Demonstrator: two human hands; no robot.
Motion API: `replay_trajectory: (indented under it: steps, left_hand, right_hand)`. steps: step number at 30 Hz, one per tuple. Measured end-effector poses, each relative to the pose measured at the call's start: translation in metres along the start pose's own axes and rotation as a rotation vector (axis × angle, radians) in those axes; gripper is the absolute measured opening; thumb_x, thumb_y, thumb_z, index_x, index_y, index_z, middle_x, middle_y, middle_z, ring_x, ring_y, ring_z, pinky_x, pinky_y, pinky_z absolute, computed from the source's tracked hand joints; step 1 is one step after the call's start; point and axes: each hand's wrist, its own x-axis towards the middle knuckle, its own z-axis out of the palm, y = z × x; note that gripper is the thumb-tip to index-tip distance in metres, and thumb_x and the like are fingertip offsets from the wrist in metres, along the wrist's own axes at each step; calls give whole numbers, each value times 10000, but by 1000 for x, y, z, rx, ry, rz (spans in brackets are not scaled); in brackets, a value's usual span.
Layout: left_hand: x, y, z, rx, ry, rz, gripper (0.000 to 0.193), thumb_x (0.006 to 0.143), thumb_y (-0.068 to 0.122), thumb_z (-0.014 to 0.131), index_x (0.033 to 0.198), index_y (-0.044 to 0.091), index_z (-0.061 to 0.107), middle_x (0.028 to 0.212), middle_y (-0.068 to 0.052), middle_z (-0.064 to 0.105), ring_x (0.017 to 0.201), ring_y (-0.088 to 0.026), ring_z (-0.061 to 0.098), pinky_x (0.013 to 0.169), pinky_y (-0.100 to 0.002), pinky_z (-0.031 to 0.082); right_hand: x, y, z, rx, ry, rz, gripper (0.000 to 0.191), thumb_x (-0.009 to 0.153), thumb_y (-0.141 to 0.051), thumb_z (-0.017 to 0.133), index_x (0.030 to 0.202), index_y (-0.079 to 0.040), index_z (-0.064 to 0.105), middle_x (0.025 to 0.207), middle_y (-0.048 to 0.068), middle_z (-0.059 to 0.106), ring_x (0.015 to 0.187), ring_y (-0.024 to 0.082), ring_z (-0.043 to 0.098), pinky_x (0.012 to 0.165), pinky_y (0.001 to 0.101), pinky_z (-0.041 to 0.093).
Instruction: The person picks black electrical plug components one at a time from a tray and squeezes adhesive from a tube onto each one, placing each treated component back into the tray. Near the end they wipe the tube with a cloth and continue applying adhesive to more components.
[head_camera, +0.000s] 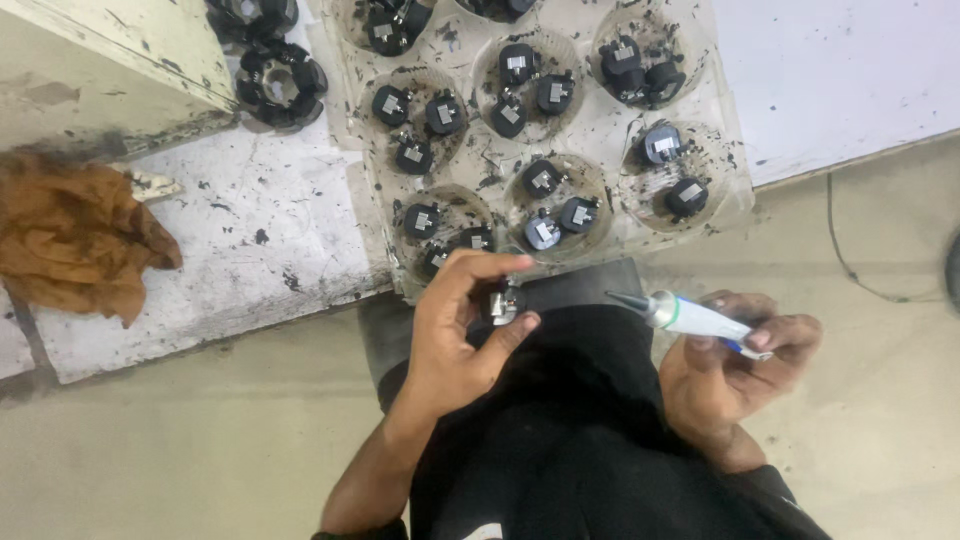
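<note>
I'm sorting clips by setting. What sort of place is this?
Probably a small workshop bench for assembling parts: a clear tray of small black components, a stained worktop, and a dirty rag.

Tray (735, 205) w/ round wells sits on table (250, 240), small parts in each well. Rag (75, 235) lies far left on table; ring parts (280, 85) behind-left of tray. Left hand (460, 330) holds part (502, 300) just before tray's front edge; right hand (735, 360) w/ tube (690, 318) to its right.
</note>
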Motion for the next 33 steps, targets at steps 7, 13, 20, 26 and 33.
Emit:
replay_trajectory:
  steps: [7, 13, 20, 26, 33]
  left_hand:
    - [-28, -39, -18, -483, 115, -15, 480, 834, -148, 822, 1259, 3, 657, 1228, -118, 654, 1112, -176, 661, 915, -326, 643]
    - [-31, -38, -22, -438, 143, 89, 398, 849, -147, 798, 1204, -28, 662, 1289, -136, 639, 1138, -209, 687, 904, -353, 674]
    - [-34, -13, -11, -186, 178, 142, 399, 895, -154, 754, 1268, -52, 654, 1277, -186, 665, 1136, -250, 728, 897, -368, 704]
    - [-37, -5, -4, -135, 197, 143, 374, 921, -145, 743, 1274, -56, 657, 1270, -190, 683, 1080, -247, 755, 892, -360, 710]
    - [-36, -4, -2, -213, 209, 90, 387, 924, -162, 738, 1286, -54, 657, 1281, -178, 675, 1060, -233, 752, 905, -353, 690]
  right_hand:
    - [-20, 5, 15, -14, -134, -53, 433, 935, 50, 782, 1122, -140, 441, 955, 51, 590, 916, 195, 671, 830, 337, 624]
    - [-20, -6, 15, -59, -298, -37, 373, 941, -17, 746, 1091, -121, 420, 1032, 168, 685, 859, 266, 733, 733, 344, 656]
    - [-11, -16, 11, -263, -420, -203, 428, 897, -3, 770, 1081, -159, 417, 1044, 141, 697, 967, 302, 733, 816, 394, 658]
    - [-12, -15, 5, -366, -415, -293, 438, 834, 36, 745, 1036, -159, 408, 971, 148, 682, 1015, 308, 711, 820, 453, 669]
    - [-1, -8, 2, -228, -499, -419, 386, 790, -166, 826, 1024, -131, 521, 973, 140, 698, 982, 276, 693, 825, 467, 685]
